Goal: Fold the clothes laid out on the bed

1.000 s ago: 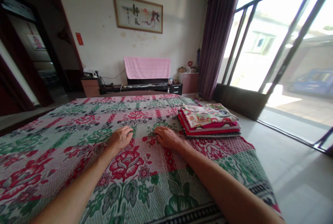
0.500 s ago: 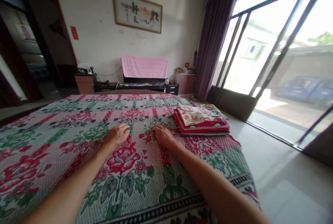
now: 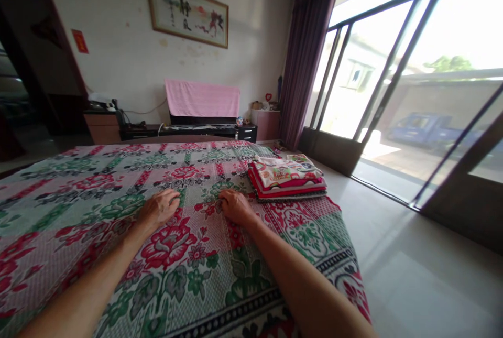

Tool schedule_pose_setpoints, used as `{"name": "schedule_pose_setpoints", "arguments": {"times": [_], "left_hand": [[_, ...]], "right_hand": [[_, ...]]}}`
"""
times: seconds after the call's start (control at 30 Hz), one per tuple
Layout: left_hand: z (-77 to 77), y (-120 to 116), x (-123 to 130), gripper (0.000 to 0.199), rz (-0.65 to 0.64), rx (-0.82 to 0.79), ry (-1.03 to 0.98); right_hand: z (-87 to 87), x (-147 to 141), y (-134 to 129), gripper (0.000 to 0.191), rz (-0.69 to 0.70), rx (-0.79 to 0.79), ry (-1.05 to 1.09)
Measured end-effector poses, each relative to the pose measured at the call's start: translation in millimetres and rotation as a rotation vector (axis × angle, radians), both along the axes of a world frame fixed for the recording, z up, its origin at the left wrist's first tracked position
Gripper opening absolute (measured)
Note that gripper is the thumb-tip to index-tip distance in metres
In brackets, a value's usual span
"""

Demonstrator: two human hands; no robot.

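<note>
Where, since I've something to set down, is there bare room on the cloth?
The cloth is bare left of the left hand, in a narrow gap between it and the right hand, and beyond both toward the black cabinet. Crowded: right of that hand, where the pile sits.

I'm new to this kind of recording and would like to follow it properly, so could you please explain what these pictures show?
Gladly. There is no machine here: you see a person's own bare left hand and right hand. The camera is worn on the head, looking forward and down, so the forearms enter from the bottom of the picture. Both hands are at a flowered cloth spread out in front, fingers curled; whether they pinch it is hard to tell, and no other thing shows in them. On the cloth, beyond the right hand and to its right, lies a stack of folded fabric. Farther back hangs a pink cloth.
</note>
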State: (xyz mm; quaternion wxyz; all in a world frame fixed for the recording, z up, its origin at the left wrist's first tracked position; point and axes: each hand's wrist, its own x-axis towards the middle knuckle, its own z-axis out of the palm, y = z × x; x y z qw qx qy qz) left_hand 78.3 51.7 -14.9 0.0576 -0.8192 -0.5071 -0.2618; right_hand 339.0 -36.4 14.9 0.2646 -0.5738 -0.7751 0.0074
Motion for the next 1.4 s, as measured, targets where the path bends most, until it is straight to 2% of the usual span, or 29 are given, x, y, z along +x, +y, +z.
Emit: {"name": "schedule_pose_setpoints", "arguments": {"times": [0.13, 0.37, 0.57, 0.73, 1.07, 1.23, 1.4], "left_hand": [[-0.6, 1, -1, 0.043, -0.003, -0.007, -0.001], [-0.2, 1, -1, 0.042, 0.003, -0.034, -0.016], [0.9, 0, -2, 0.045, -0.016, -0.038, -0.013], [1.0, 1, -2, 0.048, -0.012, -0.048, 0.008], [-4.9, 6, -4, 0.046, -0.002, -0.025, 0.007], [-9.8, 12, -7, 0.046, -0.012, -0.023, -0.002], [-10.9, 14, -8, 0.049, -0.01, -0.035, 0.026]], "right_hand": [[2.9, -2, -6, 0.029, -0.063, -0.003, -0.034], [2.5, -4, -11, 0.026, -0.273, -0.035, -0.028], [1.0, -4, -10, 0.025, -0.29, -0.045, -0.023], [-1.1, -4, -11, 0.023, -0.296, 0.026, -0.034], [2.4, -2, -12, 0.021, -0.271, 0.035, -0.068], [15.2, 5, -9, 0.03, -0.22, 0.099, 0.021], [47.0, 30, 2, 0.033, -0.28, 0.364, 0.29]]}}
